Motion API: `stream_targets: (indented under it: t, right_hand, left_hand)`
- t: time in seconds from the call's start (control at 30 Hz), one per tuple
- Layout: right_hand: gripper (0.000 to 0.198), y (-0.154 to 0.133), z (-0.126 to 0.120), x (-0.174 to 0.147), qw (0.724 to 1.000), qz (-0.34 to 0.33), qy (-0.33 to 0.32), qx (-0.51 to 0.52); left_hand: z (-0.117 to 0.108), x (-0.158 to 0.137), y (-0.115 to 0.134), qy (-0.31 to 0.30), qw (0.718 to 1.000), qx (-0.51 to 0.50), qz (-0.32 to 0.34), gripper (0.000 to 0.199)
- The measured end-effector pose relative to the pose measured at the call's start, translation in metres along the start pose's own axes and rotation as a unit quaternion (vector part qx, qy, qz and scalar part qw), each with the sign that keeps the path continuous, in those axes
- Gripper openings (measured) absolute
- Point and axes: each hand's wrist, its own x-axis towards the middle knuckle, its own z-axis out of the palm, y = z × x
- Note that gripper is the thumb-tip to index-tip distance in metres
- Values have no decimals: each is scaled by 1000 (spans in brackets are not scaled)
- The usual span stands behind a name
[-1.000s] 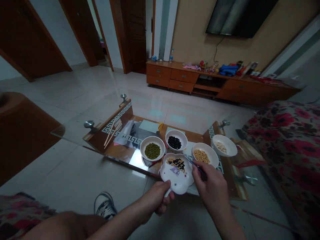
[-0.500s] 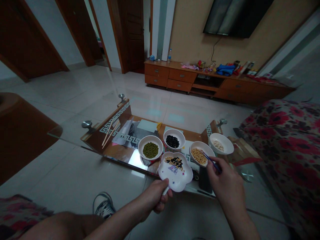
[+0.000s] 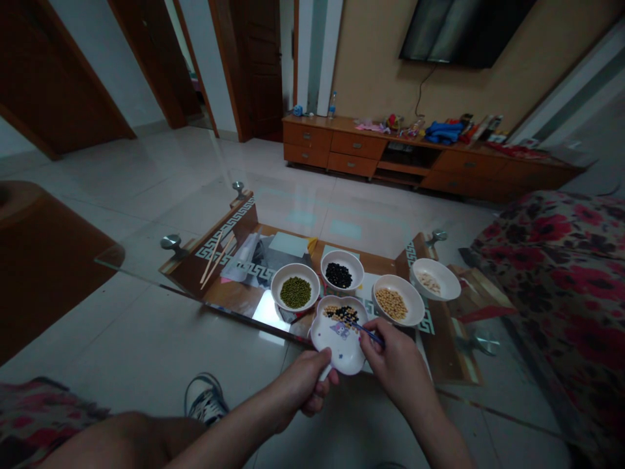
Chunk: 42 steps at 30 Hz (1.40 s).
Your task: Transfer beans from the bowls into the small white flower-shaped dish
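Note:
My left hand (image 3: pixel 312 381) is closed around the short handle of a white flower-shaped dish (image 3: pixel 342 352) with a cartoon print. Black and yellow beans lie mixed toward the dish's far side. My right hand (image 3: pixel 395 358) pinches slim dark-blue tweezers (image 3: pixel 372 335), their tips over the beans in the dish. Whether the tips grip a bean is too small to tell. Behind the dish stand a bowl of green beans (image 3: pixel 295 266) and a bowl of black beans (image 3: pixel 359 277). To the right are a bowl of yellow beans (image 3: pixel 415 311) and a bowl with pale flat pieces (image 3: pixel 446 290).
A glass-topped table (image 3: pixel 146 270) carries the bowls. Two wooden chopsticks (image 3: pixel 215 262) lie at its left. A brown paper bag (image 3: pixel 481 293) shows behind the right bowl. Beyond stands a wooden TV cabinet (image 3: pixel 356 144) with clutter on top; a flower-patterned cover (image 3: pixel 561 260) is at right.
My right hand has moved left with the tweezers, from the bowl of yellow beans to over the dish. My left hand holds the dish in nearly the same place.

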Motion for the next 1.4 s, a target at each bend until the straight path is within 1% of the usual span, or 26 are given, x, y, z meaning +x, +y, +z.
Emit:
stream_targets:
  t: [0.13,0.27,0.57,0.77,0.97,1.23,1.4]
  right_hand:
    - [19,3,9,-1,997,-36,0,-61]
    - [17,2,14,-2,996,-43,-5,-78]
    - [16,1,17,0,996,-33,-1,-81]
    - [15,0,17,1,996,-33,-7,-79]
    - [16,2,19,1,997,-30,-10,-71]
    - [15,3,21,1,997,-12,-24,-68]
    - [15,4,21,2,997,-24,-19,-65]
  left_hand:
    - [2,-1,3,4,1000,7,2,47]
    - [3,-3,5,10,1000,8,1,46]
    - [3,-4,4,9,1000,-6,-7,45]
    - [-1,1,0,-2,1000,0,4,53]
    - [0,1,-2,2,1000,1,4,52]
    - [1,0,1,6,1000,-2,0,51]
    - [1,-1,1,-3,1000,7,5,55]
